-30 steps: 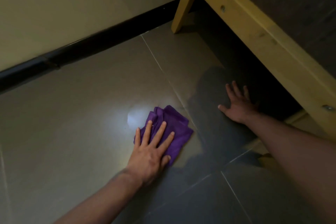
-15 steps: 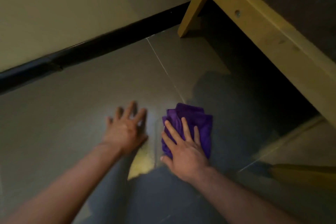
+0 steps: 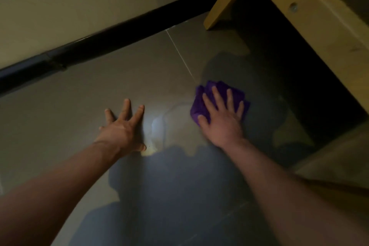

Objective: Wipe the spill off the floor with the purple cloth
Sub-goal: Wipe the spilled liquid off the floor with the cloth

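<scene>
The crumpled purple cloth (image 3: pixel 238 94) lies on the grey tiled floor (image 3: pixel 127 78), right of a tile joint. My right hand (image 3: pixel 221 122) presses flat on it with fingers spread, covering its near half. My left hand (image 3: pixel 123 126) rests flat on the bare tile to the left, fingers apart and holding nothing. Between the two hands a faint wet outline of the spill (image 3: pixel 166 112) shows, next to a bright reflection of light.
A pale wooden frame (image 3: pixel 311 26) with a slanted leg (image 3: pixel 223 6) runs along the upper right, with dark space under it. A black skirting board (image 3: pixel 99 44) edges the wall at the back. My shadow covers the near floor.
One second ago my left hand pressed the cloth and my right hand lay on the floor. The cloth passed to my right hand, which has slid it to the right, away from the left hand.
</scene>
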### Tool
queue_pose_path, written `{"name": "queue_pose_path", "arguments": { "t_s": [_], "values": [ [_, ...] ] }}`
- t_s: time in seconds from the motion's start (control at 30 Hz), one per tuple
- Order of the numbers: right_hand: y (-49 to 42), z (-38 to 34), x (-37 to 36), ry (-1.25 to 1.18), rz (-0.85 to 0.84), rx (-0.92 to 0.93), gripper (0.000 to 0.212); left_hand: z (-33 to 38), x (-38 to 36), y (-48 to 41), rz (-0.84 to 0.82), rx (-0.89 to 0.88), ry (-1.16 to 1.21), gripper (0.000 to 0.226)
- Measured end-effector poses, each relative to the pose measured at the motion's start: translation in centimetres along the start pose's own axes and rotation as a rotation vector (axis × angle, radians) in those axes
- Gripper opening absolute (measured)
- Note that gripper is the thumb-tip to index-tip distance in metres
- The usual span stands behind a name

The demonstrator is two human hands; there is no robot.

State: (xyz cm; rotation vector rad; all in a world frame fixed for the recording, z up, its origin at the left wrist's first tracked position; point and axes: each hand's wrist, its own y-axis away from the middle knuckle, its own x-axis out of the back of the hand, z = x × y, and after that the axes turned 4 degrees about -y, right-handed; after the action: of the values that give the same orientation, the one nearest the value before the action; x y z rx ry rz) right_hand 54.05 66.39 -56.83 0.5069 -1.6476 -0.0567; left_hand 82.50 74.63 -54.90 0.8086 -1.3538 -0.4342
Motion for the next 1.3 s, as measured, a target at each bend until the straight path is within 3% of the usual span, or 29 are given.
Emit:
{"name": "queue_pose_path", "arguments": {
  "t_s": [0.07,0.2,0.33,0.43,0.53,0.57,0.63,0.73,0.87,1.03,1.2,1.3],
  "values": [
    [1.0,-4.5,-1.0,-0.094,0.061,-0.033,0.072,0.0,0.1,0.0,-0.001,-0.006,-0.006,0.129],
    [7.9,-10.9,-3.6,-0.172,-0.007,0.302,0.070,-1.3,-0.6,-0.8,0.056,-0.062,-0.048,0.135],
    [11.2,-6.8,-4.3,-0.075,-0.086,0.498,0.066,-1.8,-1.0,-1.2,0.075,-0.092,-0.042,0.133],
    [4.4,-2.1,-2.2,0.034,0.038,0.273,0.065,-1.4,-1.0,-1.2,0.085,-0.073,-0.075,0.136],
    [-1.1,-3.6,-0.3,-0.106,0.045,-0.033,0.065,-0.6,-0.6,-0.9,0.072,-0.060,-0.069,0.136],
    [-0.9,-5.0,-0.5,-0.142,0.059,-0.040,0.065,-0.6,-0.6,-0.8,0.067,-0.047,-0.063,0.135],
    [3.0,-7.1,-1.9,-0.119,0.073,0.156,0.066,-0.8,-0.5,-0.8,0.065,-0.031,-0.054,0.137],
    [12.7,-4.5,-5.0,-0.034,-0.022,0.400,0.069,-0.9,-0.7,-1.1,0.072,-0.047,-0.101,0.140],
    [16.4,4.1,-5.5,0.055,0.020,0.178,0.072,-0.8,-0.7,-1.0,0.062,-0.025,-0.126,0.137],
    [10.4,8.9,-3.0,0.038,0.062,-0.119,0.066,-1.3,-0.6,-1.2,0.051,-0.066,-0.053,0.138],
    [8.1,5.9,-2.4,-0.011,0.135,-0.216,0.066,-0.4,0.3,0.2,0.037,-0.036,-0.030,0.136],
    [12.1,2.5,-4.1,0.013,0.113,-0.094,0.067,0.5,1.2,1.4,0.017,0.009,-0.005,0.125]
  ]
}}
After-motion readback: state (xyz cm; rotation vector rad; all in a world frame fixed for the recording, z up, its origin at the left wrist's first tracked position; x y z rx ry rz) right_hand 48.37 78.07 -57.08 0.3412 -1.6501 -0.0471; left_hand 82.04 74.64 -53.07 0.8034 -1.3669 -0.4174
